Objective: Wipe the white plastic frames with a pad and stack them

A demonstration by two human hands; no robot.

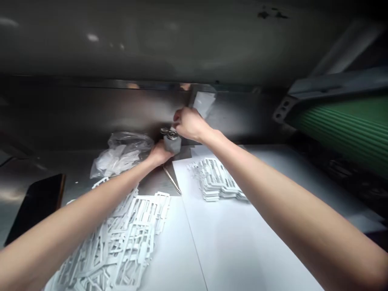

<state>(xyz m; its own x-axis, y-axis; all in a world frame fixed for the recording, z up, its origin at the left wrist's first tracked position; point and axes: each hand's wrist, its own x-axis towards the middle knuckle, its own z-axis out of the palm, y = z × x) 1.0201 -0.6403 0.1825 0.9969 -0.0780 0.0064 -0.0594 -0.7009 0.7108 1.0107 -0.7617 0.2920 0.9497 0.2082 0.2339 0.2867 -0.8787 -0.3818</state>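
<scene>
Both my arms reach forward to a small grey block with round metal parts on top (171, 140) at the back of the bench. My left hand (158, 154) is closed around the block's lower side. My right hand (189, 123) is closed in a pinch over the block's top; what its fingertips hold is hidden. A grey upright piece (203, 101) stands just behind my right hand.
A loose pile of white plastic frames (121, 238) lies at the near left, a neat stack of them (216, 181) on white paper (242, 238) in the middle. Also here: a clear bag of white parts (123, 155), thin metal tweezers (172, 180), a dark phone (34, 206), a green ribbed roller (348, 129).
</scene>
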